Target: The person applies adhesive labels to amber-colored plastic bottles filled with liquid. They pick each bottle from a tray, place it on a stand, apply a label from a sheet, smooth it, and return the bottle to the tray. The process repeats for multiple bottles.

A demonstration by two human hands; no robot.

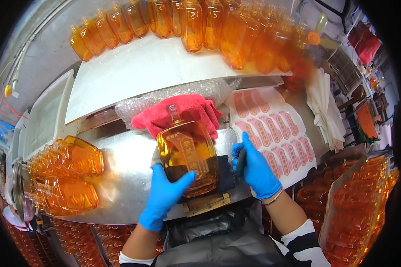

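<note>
My blue-gloved left hand [167, 193] grips the lower left side of an amber glass bottle [176, 138], thumb across its front. The bottle leans back with its clear neck against a folded red cloth [151, 116]. A tall decal with gold lettering [192, 153] sits on the bottle's front. To the right, my right hand [259, 174], also gloved, is closed around a small dark flat piece [241, 163], apart from the bottle; its exact kind I cannot make out. Under the bottle's base lies a dark cloth [226, 173] by a wooden block [208, 204].
A sheet of pink decals [272, 127] lies right of my right hand. Amber bottles lie in a group [78, 193] at the left, and a row stands on the white raised board [133, 73]. Bubble wrap [124, 111] is behind the cloth. Crated bottles [356, 209] fill the lower right.
</note>
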